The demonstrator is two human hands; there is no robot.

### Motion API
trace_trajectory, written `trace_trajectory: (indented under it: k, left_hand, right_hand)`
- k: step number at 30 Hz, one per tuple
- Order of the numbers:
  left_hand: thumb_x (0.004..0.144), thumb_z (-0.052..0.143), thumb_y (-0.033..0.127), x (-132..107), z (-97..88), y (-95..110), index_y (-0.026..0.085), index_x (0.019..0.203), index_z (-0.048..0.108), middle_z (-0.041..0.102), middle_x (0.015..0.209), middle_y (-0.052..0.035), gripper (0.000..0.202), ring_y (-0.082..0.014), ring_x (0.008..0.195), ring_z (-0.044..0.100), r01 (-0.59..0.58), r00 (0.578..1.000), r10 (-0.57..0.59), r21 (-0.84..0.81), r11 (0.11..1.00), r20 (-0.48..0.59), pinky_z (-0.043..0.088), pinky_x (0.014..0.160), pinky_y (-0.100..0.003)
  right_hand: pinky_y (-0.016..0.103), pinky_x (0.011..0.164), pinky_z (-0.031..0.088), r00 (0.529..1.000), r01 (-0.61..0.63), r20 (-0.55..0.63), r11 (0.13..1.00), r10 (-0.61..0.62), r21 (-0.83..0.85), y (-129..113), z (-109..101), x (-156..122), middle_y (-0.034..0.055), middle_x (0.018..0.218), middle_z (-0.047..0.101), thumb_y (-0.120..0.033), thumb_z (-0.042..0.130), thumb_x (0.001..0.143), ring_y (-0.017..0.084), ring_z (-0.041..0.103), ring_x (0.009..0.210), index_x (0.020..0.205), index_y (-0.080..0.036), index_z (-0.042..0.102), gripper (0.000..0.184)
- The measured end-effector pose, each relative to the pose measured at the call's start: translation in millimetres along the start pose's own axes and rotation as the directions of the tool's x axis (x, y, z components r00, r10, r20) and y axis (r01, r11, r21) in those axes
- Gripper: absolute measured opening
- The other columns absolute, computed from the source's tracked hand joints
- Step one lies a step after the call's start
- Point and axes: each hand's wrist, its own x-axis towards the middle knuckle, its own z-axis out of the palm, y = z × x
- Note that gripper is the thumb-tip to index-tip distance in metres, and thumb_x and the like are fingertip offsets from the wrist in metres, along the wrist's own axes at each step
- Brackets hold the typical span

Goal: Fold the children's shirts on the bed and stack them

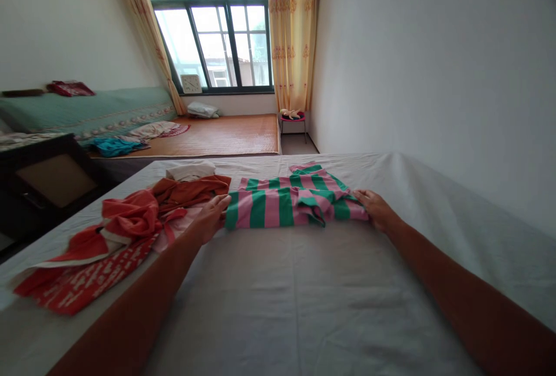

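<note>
Daylight comes through a dark-framed window [228, 46] at the far end of the room, with a yellow patterned curtain [290, 34] hanging at its right and a square clock [191, 83] standing at its lower left corner. Below the window lies a low bed with a brown mat [226, 132], and nearer stands a surface spread with a pale sheet [260, 295]. On this sheet, between the two hands, lies a green-and-pink striped garment [271, 208], folded into a wide, shallow shape. Its long axis runs left to right, across the person's view, while most of its stripes run away from the person; one narrow part points off toward the window at the far right, and a loose flap bunches up along the near edge. The left hand [214, 216] touches the garment's left end, and the right hand [376, 209] touches its right end, both with fingers reaching inward (whether either one actually pinches the cloth, I cannot tell). Just beside the left forearm sits a loose heap of red and orange clothes [130, 216], with a whitish cloth [190, 171] at its far end.
</note>
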Motion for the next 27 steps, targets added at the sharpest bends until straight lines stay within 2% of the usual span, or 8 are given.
trace_trajectory:
  k: [4, 8, 12, 14, 16, 19, 22, 27]
  left_hand:
    - [0.073, 0.070, 0.047, -4, -2.7, -6, 0.023, 0.122, 0.050, 0.066, 0.087, -0.0032, 0.058, -0.0133, 0.070, 0.063, 0.058, 0.997, -0.057, -0.013, 0.998, 0.050, 0.049, 0.061, -0.023]
    - [0.067, 0.074, 0.047, -11, 4.0, -7, 0.020, 0.135, 0.042, 0.066, 0.081, -0.0007, 0.080, -0.0141, 0.068, 0.060, -0.107, 0.994, 0.106, 0.220, 0.969, 0.016, 0.044, 0.058, -0.021]
    - [0.067, 0.071, 0.047, -3, -0.1, -7, 0.016, 0.119, 0.060, 0.063, 0.077, -0.0004, 0.062, -0.0131, 0.065, 0.056, -0.217, 0.975, 0.221, 0.255, 0.942, 0.014, 0.041, 0.057, -0.021]
    - [0.070, 0.068, 0.046, -1, -13.0, -4, 0.015, 0.105, 0.067, 0.063, 0.078, -0.0018, 0.047, -0.0128, 0.065, 0.055, -0.213, 0.977, 0.209, 0.222, 0.952, 0.042, 0.042, 0.058, -0.021]
    - [0.071, 0.067, 0.044, -6, -28.1, 1, 0.014, 0.095, 0.069, 0.062, 0.079, -0.0032, 0.038, -0.0132, 0.066, 0.055, -0.175, 0.982, 0.152, 0.241, 0.955, 0.113, 0.043, 0.059, -0.022]
    - [0.071, 0.066, 0.043, -18, -39.8, 8, 0.016, 0.094, 0.071, 0.063, 0.082, -0.0040, 0.036, -0.0130, 0.064, 0.052, -0.123, 0.958, 0.005, 0.397, 0.909, 0.286, 0.042, 0.056, -0.021]
    - [0.073, 0.064, 0.047, -26, -34.2, 11, 0.020, 0.105, 0.069, 0.062, 0.078, -0.0010, 0.043, -0.0112, 0.059, 0.048, -0.126, 0.942, -0.066, 0.531, 0.838, 0.328, 0.037, 0.051, -0.020]
    - [0.068, 0.066, 0.049, -22, -30.1, 7, 0.019, 0.097, 0.071, 0.052, 0.059, 0.0033, 0.043, -0.0092, 0.049, 0.040, -0.164, 0.935, -0.081, 0.624, 0.764, 0.344, 0.029, 0.045, -0.019]
  right_hand:
    - [0.026, 0.063, 0.054, 0.983, -0.118, 0.138, 0.993, 0.118, -0.012, 1, -12, -3, 0.0046, 0.086, 0.068, -0.046, 0.068, 0.076, 0.017, 0.064, 0.073, 0.107, -0.022, 0.053, 0.042]
    - [0.026, 0.061, 0.052, 0.984, -0.019, 0.171, 0.977, 0.057, -0.214, 0, -16, -11, 0.0016, 0.081, 0.067, -0.043, 0.076, 0.068, 0.016, 0.063, 0.069, 0.130, -0.021, 0.041, 0.075]
    - [0.029, 0.067, 0.051, 0.978, 0.200, 0.086, 0.972, -0.190, -0.127, -1, -10, -9, -0.0011, 0.078, 0.065, -0.050, 0.068, 0.072, 0.016, 0.060, 0.071, 0.126, -0.024, 0.047, 0.063]
    - [0.029, 0.072, 0.051, 0.972, 0.225, 0.081, 0.973, -0.221, -0.051, -5, -15, -9, -0.0011, 0.084, 0.065, -0.051, 0.065, 0.074, 0.015, 0.060, 0.074, 0.119, -0.026, 0.052, 0.053]
    - [0.028, 0.069, 0.050, 0.965, 0.171, 0.217, 0.979, -0.144, -0.110, -11, -26, -12, -0.0008, 0.086, 0.063, -0.051, 0.065, 0.075, 0.013, 0.058, 0.072, 0.110, -0.025, 0.057, 0.045]
    - [0.024, 0.058, 0.043, 0.891, 0.136, 0.453, 0.932, 0.033, -0.335, -18, -41, -20, 0.0000, 0.081, 0.061, -0.051, 0.063, 0.077, 0.012, 0.053, 0.065, 0.106, -0.020, 0.061, 0.043]
    - [0.022, 0.052, 0.036, 0.877, 0.177, 0.476, 0.872, 0.072, -0.456, -16, -46, -22, -0.0015, 0.072, 0.058, -0.053, 0.062, 0.077, 0.011, 0.048, 0.060, 0.110, -0.018, 0.059, 0.049]
    - [0.023, 0.052, 0.034, 0.832, 0.299, 0.551, 0.782, 0.067, -0.547, -2, -53, -13, -0.0026, 0.063, 0.053, -0.052, 0.061, 0.076, 0.010, 0.046, 0.057, 0.079, -0.015, 0.062, 0.037]
